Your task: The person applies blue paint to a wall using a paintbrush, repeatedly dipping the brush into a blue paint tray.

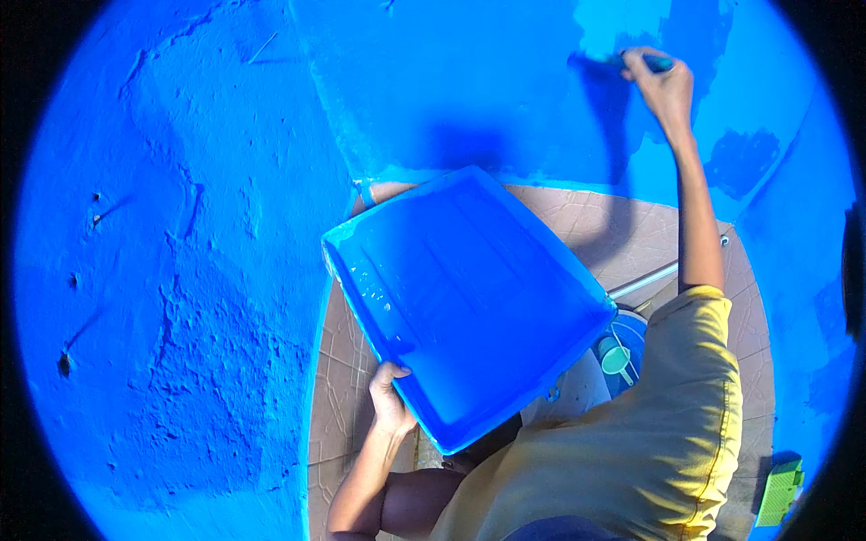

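My left hand (392,399) grips the left edge of a large, shallow blue paint tray (460,291), thumb over the rim. The tray is coated inside with blue paint, and a few pale specks show near its left edge. My right hand (659,81) is raised to the blue wall (487,81) ahead, closed around the dark teal handle of a paintbrush (655,63). Its bristle end is blurred against the wall, pointing left. Around it the paint is patchy, with lighter and darker blue areas. The tray hides much of the floor below it.
A rough, chipped blue wall (203,304) with small holes rises at left. On the tiled floor (582,209) lies a white pole (643,280). A blue bucket (632,328) with a pale green dipper (614,358) stands beside me. A green perforated plastic piece (778,497) rests by the right wall (805,284).
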`<state>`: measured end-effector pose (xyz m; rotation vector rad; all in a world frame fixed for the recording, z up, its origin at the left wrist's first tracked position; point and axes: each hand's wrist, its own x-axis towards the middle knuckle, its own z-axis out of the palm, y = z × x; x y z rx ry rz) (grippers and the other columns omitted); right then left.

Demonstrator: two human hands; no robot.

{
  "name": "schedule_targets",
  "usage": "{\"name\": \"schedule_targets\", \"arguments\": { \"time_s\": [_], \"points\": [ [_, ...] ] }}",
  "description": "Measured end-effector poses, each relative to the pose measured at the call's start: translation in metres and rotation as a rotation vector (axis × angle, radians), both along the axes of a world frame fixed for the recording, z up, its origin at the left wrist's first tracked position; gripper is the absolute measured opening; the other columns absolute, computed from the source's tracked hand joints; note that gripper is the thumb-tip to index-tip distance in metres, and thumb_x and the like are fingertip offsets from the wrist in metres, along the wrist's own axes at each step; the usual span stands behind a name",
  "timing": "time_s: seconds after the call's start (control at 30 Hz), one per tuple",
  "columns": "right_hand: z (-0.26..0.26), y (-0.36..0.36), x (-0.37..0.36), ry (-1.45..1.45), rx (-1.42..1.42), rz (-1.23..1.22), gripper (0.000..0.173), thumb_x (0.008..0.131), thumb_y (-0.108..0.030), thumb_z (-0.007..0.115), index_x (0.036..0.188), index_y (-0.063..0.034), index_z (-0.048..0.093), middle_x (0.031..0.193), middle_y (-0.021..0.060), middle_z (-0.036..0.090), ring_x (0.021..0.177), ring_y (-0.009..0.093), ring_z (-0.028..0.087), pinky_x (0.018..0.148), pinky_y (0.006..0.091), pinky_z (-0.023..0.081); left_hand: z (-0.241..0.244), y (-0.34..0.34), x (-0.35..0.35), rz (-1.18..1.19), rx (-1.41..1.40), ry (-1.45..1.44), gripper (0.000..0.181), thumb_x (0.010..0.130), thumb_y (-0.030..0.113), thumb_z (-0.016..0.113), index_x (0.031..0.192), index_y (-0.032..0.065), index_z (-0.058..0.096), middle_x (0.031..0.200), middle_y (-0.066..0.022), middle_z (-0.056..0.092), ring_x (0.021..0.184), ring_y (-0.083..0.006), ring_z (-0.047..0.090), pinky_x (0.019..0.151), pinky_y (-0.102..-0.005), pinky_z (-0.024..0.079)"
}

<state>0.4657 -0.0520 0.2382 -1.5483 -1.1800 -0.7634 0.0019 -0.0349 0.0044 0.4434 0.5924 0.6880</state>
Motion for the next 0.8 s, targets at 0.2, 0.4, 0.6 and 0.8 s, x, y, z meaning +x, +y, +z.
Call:
{"name": "schedule_targets", "arguments": {
  "time_s": [0.2,0.4,0.6,0.8],
  "points": [
    [0.002,-0.004,-0.015,-0.492,0.228,-0.002,0.020,0.078,-0.010,0.070,0.097,-0.0068,0.071,0.093,0.0105,0.071,0.082,0.019,0.069,0.071,0.0288,0.053,-0.006,0.002,0.002,0.011,0.020,0.012,0.050,0.071,0.021,0.051,0.118,0.0027,0.050,0.109,-0.0164,0.058,0.099,-0.0317,0.056,0.090,-0.0455,0.045],
    [-0.088,-0.024,-0.044,-0.443,-0.157,0.116,0.020,0.073,-0.004,0.069,0.093,-0.0044,0.070,0.104,0.0143,0.067,0.084,0.028,0.068,0.070,0.0347,0.055,-0.005,0.003,0.002,-0.016,-0.011,-0.065,0.044,0.071,0.014,0.050,0.114,0.0009,0.051,0.104,-0.0131,0.058,0.097,-0.0264,0.057,0.090,-0.0414,0.046],
    [-0.070,-0.009,-0.035,-0.146,-0.299,0.038,0.014,0.078,-0.016,0.067,0.085,-0.0037,0.072,0.075,0.0134,0.068,0.062,0.019,0.065,0.055,0.0319,0.050,-0.005,0.002,0.002,-0.009,0.032,0.001,0.054,0.071,0.022,0.052,0.121,0.0024,0.048,0.111,-0.0176,0.057,0.101,-0.0321,0.056,0.092,-0.0464,0.045],
    [0.023,0.011,-0.016,-0.085,-0.004,0.050,0.020,0.080,-0.022,0.070,0.090,-0.0053,0.073,0.071,0.0101,0.069,0.061,0.010,0.062,0.056,0.0274,0.050,-0.006,0.001,0.002,0.008,0.023,-0.001,0.052,0.070,0.021,0.052,0.118,0.0029,0.049,0.109,-0.0167,0.058,0.100,-0.0315,0.056,0.092,-0.0458,0.045]
  ]
}}
